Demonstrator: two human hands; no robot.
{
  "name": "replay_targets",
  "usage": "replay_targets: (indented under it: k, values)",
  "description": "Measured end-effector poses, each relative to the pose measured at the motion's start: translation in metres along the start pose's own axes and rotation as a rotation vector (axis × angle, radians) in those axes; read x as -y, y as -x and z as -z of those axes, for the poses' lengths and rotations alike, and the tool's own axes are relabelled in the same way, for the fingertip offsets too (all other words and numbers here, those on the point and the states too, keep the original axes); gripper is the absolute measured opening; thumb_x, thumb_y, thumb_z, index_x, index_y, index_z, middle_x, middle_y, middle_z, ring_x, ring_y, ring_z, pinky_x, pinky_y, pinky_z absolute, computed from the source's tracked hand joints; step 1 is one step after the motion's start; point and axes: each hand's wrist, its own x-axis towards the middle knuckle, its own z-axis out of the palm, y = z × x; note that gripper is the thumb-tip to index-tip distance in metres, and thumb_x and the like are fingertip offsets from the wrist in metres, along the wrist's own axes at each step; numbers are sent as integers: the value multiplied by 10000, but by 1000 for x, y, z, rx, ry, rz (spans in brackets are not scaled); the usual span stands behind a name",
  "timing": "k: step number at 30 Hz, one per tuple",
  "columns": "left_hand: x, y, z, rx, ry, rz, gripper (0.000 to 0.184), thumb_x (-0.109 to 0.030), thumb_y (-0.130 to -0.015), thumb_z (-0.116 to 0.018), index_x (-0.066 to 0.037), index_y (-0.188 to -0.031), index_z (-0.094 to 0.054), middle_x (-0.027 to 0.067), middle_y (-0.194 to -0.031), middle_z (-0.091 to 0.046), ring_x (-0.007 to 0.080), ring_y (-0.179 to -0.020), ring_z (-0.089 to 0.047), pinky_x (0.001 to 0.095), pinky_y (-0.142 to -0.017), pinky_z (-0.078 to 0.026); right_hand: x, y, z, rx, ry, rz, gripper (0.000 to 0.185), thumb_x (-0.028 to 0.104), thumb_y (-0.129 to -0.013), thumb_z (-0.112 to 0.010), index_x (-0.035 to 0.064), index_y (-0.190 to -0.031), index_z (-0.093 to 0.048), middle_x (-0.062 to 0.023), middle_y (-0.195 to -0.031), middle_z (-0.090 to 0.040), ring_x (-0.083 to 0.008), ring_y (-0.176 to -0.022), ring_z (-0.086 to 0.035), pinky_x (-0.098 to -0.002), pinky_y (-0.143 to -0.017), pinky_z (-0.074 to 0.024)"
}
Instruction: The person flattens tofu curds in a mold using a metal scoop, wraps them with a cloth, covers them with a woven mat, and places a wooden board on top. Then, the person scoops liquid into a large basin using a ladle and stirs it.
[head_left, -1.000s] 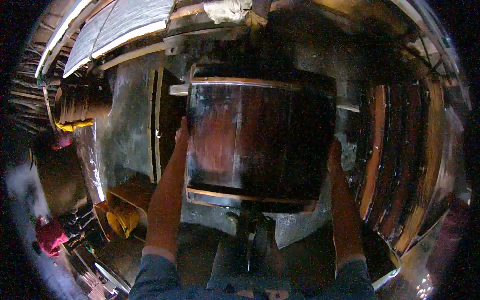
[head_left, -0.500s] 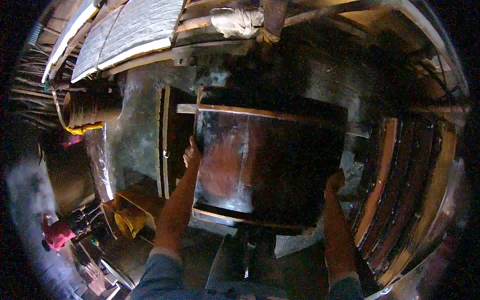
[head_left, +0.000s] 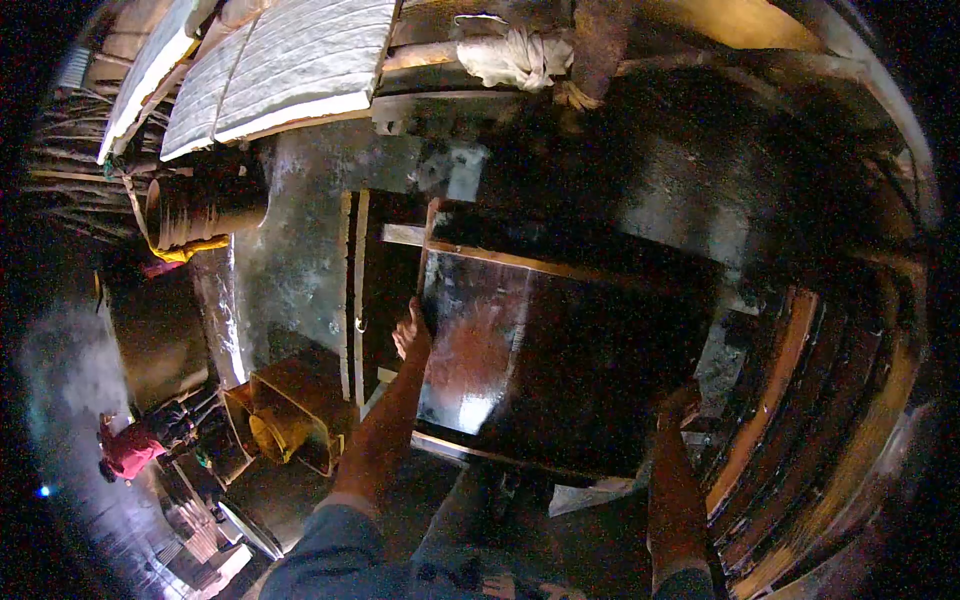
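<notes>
A large dark rectangular panel (head_left: 575,370) with a glossy face and narrow wooden rails spans the space before my body. My left hand (head_left: 410,330) is closed on its left edge, with the thumb pointing up. At the opposite side, my right hand (head_left: 680,403) is closed around the right edge, in deep shadow. The panel's left part reflects light and shows a reddish patch; its right part is almost black. What supports it underneath is hidden.
Slatted boards (head_left: 765,400) curve along the right. A wooden post (head_left: 355,290) stands left of the panel. A yellow container (head_left: 275,435) sits in a box at lower left. Farther left is a person in a red top (head_left: 132,448). A pale ribbed sheet (head_left: 300,65) hangs above.
The whole view has shifted, so the surroundings appear farther right and lower. The panel now looks tilted slightly more downward to the right. Both hands keep their hold on its sides.
</notes>
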Motion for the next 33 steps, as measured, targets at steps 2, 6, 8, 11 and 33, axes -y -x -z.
replay_targets:
  k: [2, 6, 8, 11, 33]
  values:
    - [-7, -1, 1, -3, 14, 90, 799, -667, -836, -250, 28, -913, -638, 295, -888, -588, 446, -847, -565, 502, -760, -437, 0, 2, 0, -5, 3, -15, 376, 394, -863, -511, 100, -1093, -460, -35, -1026, -466, -173, -910, -440, -336, -763, -344]
    - [-13, -2, 6, 55, -40, 200, 814, -666, -842, -227, 38, -799, -633, 263, -765, -584, 404, -735, -559, 494, -692, -433, -1, 7, 3, -22, -3, -35, 375, 402, -860, -513, 103, -1081, -460, -33, -1012, -465, -172, -891, -441, -334, -743, -346]
    - [-2, -3, -2, 69, -275, 44, 658, -587, -848, -321, 7, -909, -596, 203, -724, -578, 330, -673, -552, 458, -624, -427, -1, 11, 3, -35, -6, -37, 374, 406, -859, -514, 105, -1075, -460, -32, -1005, -464, -171, -881, -442, -332, -734, -347]
    - [30, -2, -27, -148, -709, -295, 514, -401, -826, -524, -61, -1206, -458, 112, -703, -571, 239, -629, -550, 397, -550, -421, 1, 17, 4, -68, -6, -42, 374, 412, -857, -516, 108, -1067, -460, -31, -995, -464, -170, -867, -442, -330, -719, -348]
    - [51, -29, -54, -157, -325, -193, 353, -375, -913, -356, -88, -1031, -524, 166, -775, -616, 353, -703, -592, 433, -611, -480, 11, 24, -3, -196, -48, -27, 373, 457, -841, -530, 128, -1004, -463, -24, -920, -459, -162, -762, -447, -314, -612, -356]
